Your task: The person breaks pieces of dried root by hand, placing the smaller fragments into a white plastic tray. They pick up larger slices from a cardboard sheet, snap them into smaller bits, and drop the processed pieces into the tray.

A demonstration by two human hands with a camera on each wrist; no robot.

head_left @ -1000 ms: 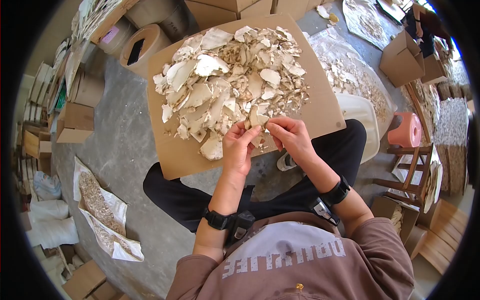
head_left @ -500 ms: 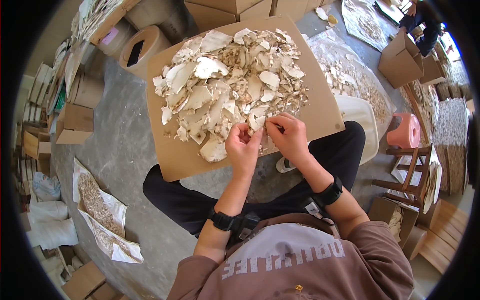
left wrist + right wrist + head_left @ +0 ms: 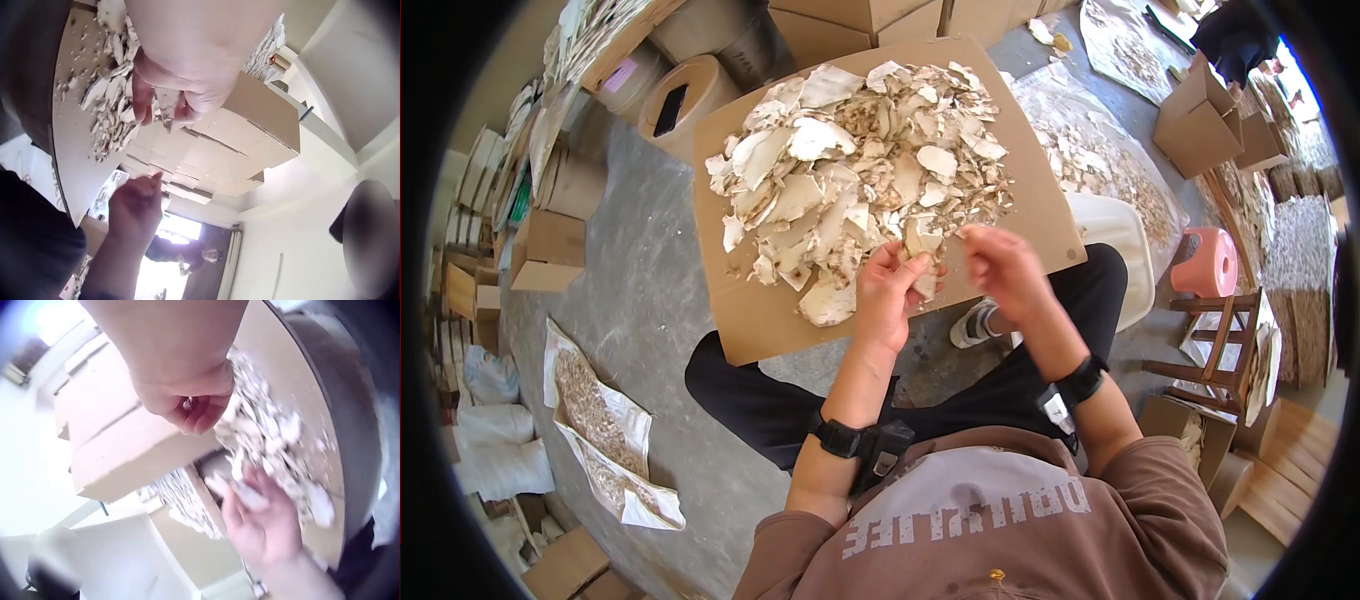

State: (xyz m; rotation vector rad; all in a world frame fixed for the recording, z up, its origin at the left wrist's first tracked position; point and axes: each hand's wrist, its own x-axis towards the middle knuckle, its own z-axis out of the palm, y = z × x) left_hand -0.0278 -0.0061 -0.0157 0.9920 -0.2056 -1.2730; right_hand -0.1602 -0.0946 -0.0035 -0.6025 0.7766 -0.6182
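In the head view, a large heap of cream and brown flaky pieces [image 3: 800,195] covers much of a cardboard sheet [image 3: 725,320]. My left hand [image 3: 887,300] pinches a flat pale piece [image 3: 922,238] at the heap's near edge; the left wrist view shows that piece [image 3: 167,103] between thumb and fingers. Slightly blurred, my right hand [image 3: 1012,275] is apart from it on the right, its fingers curled. A small whitish bit [image 3: 188,404] shows between the right fingertips in the right wrist view.
A phone [image 3: 670,108] lies on a round drum [image 3: 710,85] at the upper left. Beyond the sheet's right edge are a white tub [image 3: 1138,262], a pink stool [image 3: 1206,262] and plastic [image 3: 1100,130] with more flakes. Another person [image 3: 1240,40] bends near a box [image 3: 1197,120].
My right hand has moved away from the left hand, to the right. The left hand keeps its pinch on a piece and has turned slightly. The person in the back has shifted.
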